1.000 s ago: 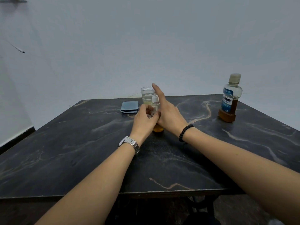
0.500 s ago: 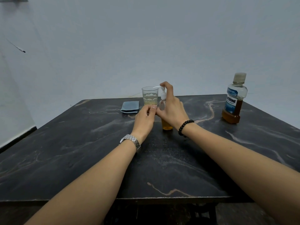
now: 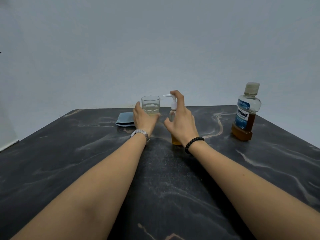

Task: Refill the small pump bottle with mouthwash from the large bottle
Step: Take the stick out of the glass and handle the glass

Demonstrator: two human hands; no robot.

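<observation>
Head view: right hand (image 3: 181, 122) hides most of pump bottle (image 3: 173, 108), forefinger atop; left hand (image 3: 143, 118) cups glass (image 3: 150, 105).

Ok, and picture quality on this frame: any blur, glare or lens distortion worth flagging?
Head view: lighting is soft and even, with faint shadows on the dark marble-patterned table; wide-angle stretch enlarges both forearms near the bottom edge; the clear drinking glass, the small pump bottle and the large brown mouthwash bottle are slightly soft, though its label is partly legible; no strong glare.
</observation>
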